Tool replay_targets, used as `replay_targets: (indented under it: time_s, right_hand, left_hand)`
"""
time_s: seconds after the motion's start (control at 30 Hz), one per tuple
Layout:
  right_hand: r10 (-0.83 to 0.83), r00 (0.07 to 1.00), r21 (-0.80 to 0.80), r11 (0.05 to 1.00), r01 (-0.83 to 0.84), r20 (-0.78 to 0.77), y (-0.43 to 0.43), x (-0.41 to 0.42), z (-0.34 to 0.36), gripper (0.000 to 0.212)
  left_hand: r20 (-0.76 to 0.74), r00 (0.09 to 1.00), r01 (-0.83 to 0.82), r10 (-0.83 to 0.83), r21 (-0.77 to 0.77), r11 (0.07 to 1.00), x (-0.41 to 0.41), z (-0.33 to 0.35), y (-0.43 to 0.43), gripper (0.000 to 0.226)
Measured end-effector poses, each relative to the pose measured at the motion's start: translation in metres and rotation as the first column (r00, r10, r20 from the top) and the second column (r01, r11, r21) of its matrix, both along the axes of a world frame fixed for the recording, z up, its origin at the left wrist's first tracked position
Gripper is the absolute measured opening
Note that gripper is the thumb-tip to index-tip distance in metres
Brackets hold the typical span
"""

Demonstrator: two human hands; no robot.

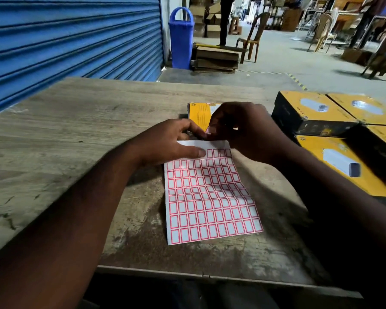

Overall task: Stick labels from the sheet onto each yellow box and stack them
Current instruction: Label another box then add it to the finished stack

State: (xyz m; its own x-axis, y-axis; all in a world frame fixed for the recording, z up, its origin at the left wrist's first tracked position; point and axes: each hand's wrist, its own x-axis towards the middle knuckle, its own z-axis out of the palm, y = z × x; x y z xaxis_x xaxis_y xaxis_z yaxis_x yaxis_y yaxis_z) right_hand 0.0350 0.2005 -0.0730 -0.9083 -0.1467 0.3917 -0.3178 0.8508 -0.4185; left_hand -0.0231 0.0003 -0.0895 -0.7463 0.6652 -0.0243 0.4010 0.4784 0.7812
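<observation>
A white label sheet with rows of red-bordered stickers lies on the wooden table in front of me. My left hand presses flat on the sheet's top left corner. My right hand hovers over the top edge, its fingertips pinched together at the sheet; I cannot see whether a label is between them. One yellow box lies flat just behind both hands, mostly hidden. Several more yellow boxes with black sides sit grouped at the right edge.
A blue roller shutter stands behind the table on the left. Beyond are a blue bin, stacked flat cardboard, chairs and a standing person's legs on the warehouse floor.
</observation>
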Motion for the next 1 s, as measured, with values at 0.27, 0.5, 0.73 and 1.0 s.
replay_targets:
  time_s: [0.27,0.5,0.73,1.0]
  right_hand:
    - [-0.095,0.995,0.019,0.995,0.095,-0.012,0.013,-0.002,0.004,0.012]
    - [-0.068,0.995,0.087,0.994,0.062,0.069,0.013,-0.006,-0.001,0.006]
    - [-0.045,0.995,0.15,0.988,0.032,0.086,0.01,-0.007,-0.004,0.008]
    - [-0.041,0.995,0.151,0.988,0.027,0.088,0.008,-0.006,-0.001,0.009]
  left_hand:
    - [-0.247,0.967,-0.067,0.063,-0.011,0.998,0.0,-0.007,-0.001,0.012]
    - [-0.419,0.898,-0.18,0.134,-0.072,0.981,0.001,-0.011,0.003,0.044]
    - [-0.567,0.734,-0.34,0.374,0.17,0.925,-0.007,-0.012,0.001,0.025]
    - [-0.576,0.799,-0.121,0.175,0.132,0.984,-0.019,-0.026,0.008,0.03]
